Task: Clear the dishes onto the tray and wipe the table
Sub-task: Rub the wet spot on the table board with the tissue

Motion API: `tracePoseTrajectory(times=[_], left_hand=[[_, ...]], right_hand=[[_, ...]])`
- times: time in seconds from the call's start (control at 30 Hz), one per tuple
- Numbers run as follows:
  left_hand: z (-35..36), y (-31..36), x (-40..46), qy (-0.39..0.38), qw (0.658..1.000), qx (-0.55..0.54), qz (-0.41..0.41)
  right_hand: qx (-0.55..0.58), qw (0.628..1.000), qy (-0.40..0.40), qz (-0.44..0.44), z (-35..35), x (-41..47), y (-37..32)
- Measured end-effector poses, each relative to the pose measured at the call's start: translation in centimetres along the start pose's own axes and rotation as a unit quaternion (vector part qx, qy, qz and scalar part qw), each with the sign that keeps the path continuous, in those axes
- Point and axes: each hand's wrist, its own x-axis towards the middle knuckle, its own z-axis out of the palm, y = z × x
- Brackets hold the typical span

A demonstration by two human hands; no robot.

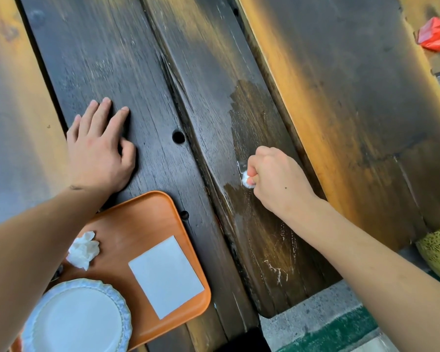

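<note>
Step in hand: wiping. Right hand (pixel 277 179), centre frame, fingers curled tight round a small white wad (pixel 246 179) pressed on the wet patch of the table (pixel 252 118). Left hand (pixel 99 148), flat and spread, braces centre left. Tray (pixel 150 219), lower left, carries plate (pixel 79 318), crumpled napkin (pixel 83 250), white card (pixel 166 276). Next: wipe the white streaks lower right; nothing obstructs.

White wad (pixel 246 179): mostly hidden inside the right hand's (pixel 277 179) curled fingers (pixel 252 174). Scalloped plate (pixel 79 318): cut by the frame edge at 7 o'clock, partly under the left forearm. Red object (pixel 436 34) at 2 o'clock: blurred, unidentifiable. Far desk (pixel 99 59) planks: blurred.
</note>
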Motion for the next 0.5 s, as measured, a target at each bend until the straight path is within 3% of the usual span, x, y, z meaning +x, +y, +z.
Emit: tracePoseTrajectory(times=[0.17,0.37,0.5], left_hand=[[-0.3,0.3,0.0,0.001,1.000,-0.007,-0.001],[-0.5,0.4,0.0,-0.003,1.000,-0.011,-0.003],[-0.3,0.2,0.0,-0.005,1.000,-0.007,-0.001]], right_hand=[[-0.005,0.999,0.024,-0.020,0.6,-0.4,0.5],[0.013,0.991,0.127,-0.051,2.4,-2.7,2.0],[0.040,0.993,0.107,-0.031,2.3,-2.8,2.3]])
